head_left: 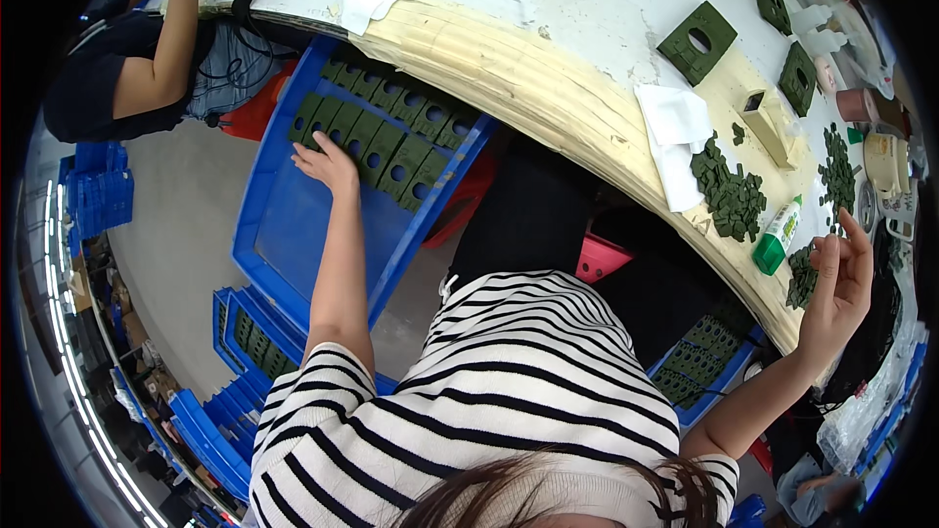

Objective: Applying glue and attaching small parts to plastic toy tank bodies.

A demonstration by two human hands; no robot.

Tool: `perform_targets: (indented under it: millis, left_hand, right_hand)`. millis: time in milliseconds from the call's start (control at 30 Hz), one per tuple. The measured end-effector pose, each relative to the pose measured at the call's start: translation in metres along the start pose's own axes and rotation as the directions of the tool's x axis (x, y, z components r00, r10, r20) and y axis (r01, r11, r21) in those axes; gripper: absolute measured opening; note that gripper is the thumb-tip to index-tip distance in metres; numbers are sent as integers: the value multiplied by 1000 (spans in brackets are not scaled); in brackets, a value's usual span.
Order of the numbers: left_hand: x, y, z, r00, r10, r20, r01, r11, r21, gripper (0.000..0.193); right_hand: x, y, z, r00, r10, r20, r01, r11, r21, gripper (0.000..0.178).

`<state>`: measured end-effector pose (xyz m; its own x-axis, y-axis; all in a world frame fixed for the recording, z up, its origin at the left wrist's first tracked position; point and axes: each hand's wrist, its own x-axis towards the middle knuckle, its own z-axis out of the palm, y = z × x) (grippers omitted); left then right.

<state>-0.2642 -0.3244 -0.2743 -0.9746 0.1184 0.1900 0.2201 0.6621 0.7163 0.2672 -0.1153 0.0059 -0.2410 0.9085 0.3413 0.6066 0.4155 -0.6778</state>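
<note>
My left hand (330, 166) reaches over a blue plastic tray (293, 259), palm partly turned up and fingers spread. Its fingertips are at the left part of the nearer row of dark green plates with round holes (383, 152); I cannot tell whether they touch. A second row of these plates (391, 95) lies behind. My right hand (839, 279) is raised near the table's right edge, fingers loosely bent and apart, with nothing visible in them. Close to it are a white-and-green glue bottle (780, 235) and small dark green pieces (804, 279).
On the white table (528, 0) lie a larger pile of green pieces (729, 198), white paper (673, 142), a cream block (773, 127) and a green plate (697, 42). Blue trays (256, 332) are stacked at left. A co-worker's arm (181, 34) is at far left.
</note>
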Motion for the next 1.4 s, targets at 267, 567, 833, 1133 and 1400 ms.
perform_targets:
  millis: [267,567,833,1133,1400]
  left_hand:
    - [66,-21,0,993,44,110,-53,996,74,70]
    - [42,11,-5,990,-143,0,143,989,27,69]
    - [37,2,-9,780,-507,367,612,740,-278,61]
    - [-13,134,-49,911,273,-308,-299,953,-40,53]
    - [-146,382,-29,247,913,324,-736,395,-551,57]
  right_hand:
    - [-1,-11,5,1000,-10,8,10,1000,10,26]
    - [-2,-9,4,1000,-6,-2,6,1000,-3,26]
    - [-3,-13,1,999,40,0,-40,999,32,26]
    - [-3,-22,-15,996,56,-69,-53,997,47,25]
    - [-16,-19,-18,992,14,-125,-1,995,102,25]
